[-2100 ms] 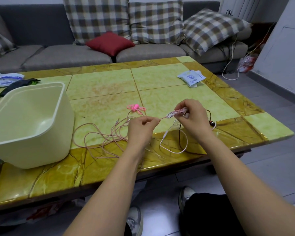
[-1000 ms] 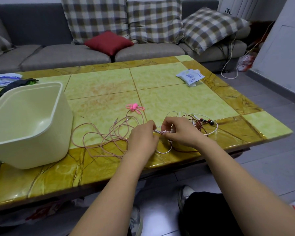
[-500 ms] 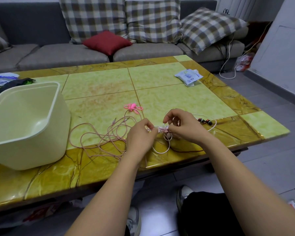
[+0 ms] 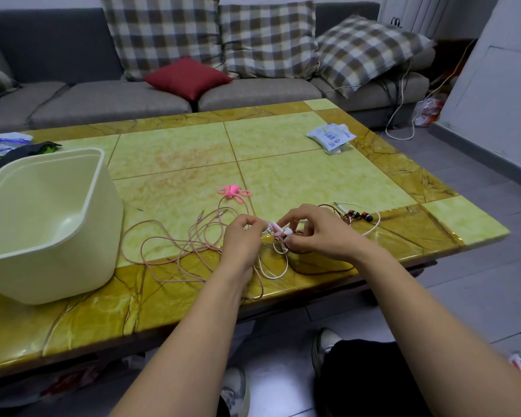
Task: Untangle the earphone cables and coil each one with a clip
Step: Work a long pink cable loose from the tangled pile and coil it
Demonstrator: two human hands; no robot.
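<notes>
Both hands have come down and together over the near edge of the table; two seconds ago they were apart, stretching a short run of cable taut above it. Now the left hand is a loose fist whose grip pinches the pink cable just left of a small knot, where pink and white strands bunch. The right hand meets it there, thumb and forefinger pressed on the same bunch, the other fingers curled over it; which strand it holds I cannot tell. The pink cable sprawls in loose loops to the left of the hands, toward the tub. The white cable arcs right of the right hand and droops in a loop below the knot, and a brown cable with dark earbuds lies just beyond that hand. The pink clip lies untouched farther out on the table. My judgement is that pulling has given way to picking at the knot, so the task is early: nothing is separated or coiled yet, and the strands need teasing apart before the clip is any use.
</notes>
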